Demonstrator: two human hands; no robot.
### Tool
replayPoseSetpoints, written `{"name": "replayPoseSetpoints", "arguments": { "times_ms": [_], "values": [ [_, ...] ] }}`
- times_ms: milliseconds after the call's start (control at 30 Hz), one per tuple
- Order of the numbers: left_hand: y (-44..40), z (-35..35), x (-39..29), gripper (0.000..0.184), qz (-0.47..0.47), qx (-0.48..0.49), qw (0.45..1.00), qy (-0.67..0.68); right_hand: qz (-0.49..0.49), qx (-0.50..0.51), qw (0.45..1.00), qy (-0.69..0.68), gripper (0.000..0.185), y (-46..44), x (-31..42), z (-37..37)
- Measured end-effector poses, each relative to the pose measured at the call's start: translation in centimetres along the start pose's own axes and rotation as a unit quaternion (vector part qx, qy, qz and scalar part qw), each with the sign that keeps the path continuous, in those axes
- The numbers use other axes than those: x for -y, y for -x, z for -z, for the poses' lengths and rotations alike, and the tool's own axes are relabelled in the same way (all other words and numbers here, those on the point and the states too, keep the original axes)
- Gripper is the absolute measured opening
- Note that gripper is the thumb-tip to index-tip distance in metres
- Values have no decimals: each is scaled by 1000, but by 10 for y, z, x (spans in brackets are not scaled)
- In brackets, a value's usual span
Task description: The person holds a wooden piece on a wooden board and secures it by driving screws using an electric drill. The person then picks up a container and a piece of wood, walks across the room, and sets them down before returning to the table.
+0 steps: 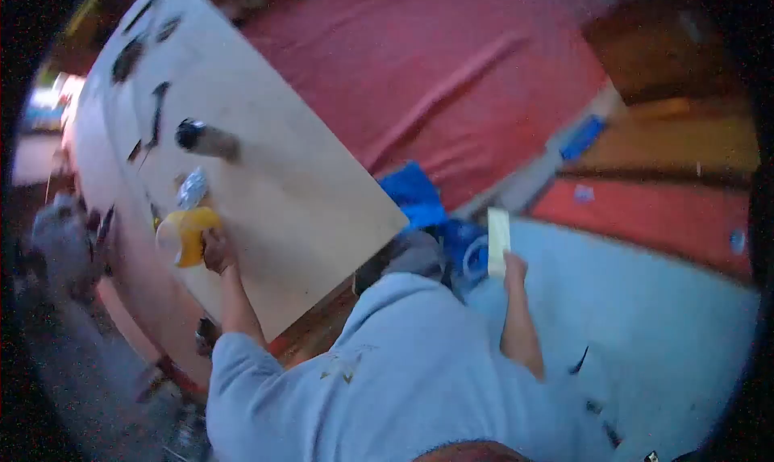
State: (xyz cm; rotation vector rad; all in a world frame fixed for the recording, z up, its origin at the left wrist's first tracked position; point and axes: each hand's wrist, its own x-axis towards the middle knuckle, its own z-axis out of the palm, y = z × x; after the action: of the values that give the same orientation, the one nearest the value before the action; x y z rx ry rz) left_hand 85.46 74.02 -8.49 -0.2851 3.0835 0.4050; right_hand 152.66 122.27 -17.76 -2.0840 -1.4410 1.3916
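My left hand (216, 251) is closed on a yellow rounded object (195, 235) with a pale round end, above the pale board. Blur hides whether it is a roll or a container. Close beyond it lies a crumpled silvery piece (193, 189). Off to the right, my right hand (514, 265) grips the lower end of a flat, pale yellow strip (499, 235), held upright near the corner of the light blue surface. What the strip is made of cannot be made out.
A dark-ended cylinder (208, 139) and several dark tools stand or lie on the pale board (298, 212). Red cloth (451, 83) spreads behind it. Between the surfaces are a blue cloth (415, 196) and blue items. Small dark objects rest on the light blue surface (645, 317).
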Motion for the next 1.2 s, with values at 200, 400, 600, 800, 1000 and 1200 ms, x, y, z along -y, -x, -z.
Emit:
{"name": "replayPoseSetpoints", "arguments": {
  "times_ms": [200, 400, 600, 800, 1000, 1200],
  "values": [
    [-8, -25, 61, 58, -11, -84, 994, -72, 22, 23, 999, -22, 34, 3, -22, 32],
    [-34, -82, 59, 59, -64, -171, 968, -171, -50, 28, 998, -5, 35, -39, 24, 29],
    [-33, -99, 6, 56, 187, -75, 978, 48, -23, 52, 998, -4, 36, -145, 116, 27],
    [-30, -120, 31, 48, 200, -32, 977, 70, 38, 24, 994, -97, 37, -243, 232, 43],
    [-25, 40, -151, 47, 192, 40, 880, 432, 159, -171, 963, -131, 43, -387, 263, 45],
    [86, 130, -305, 48, 245, 110, 795, 544, 6, -46, 997, -56, 41, -417, 317, -37]
  ]
}}
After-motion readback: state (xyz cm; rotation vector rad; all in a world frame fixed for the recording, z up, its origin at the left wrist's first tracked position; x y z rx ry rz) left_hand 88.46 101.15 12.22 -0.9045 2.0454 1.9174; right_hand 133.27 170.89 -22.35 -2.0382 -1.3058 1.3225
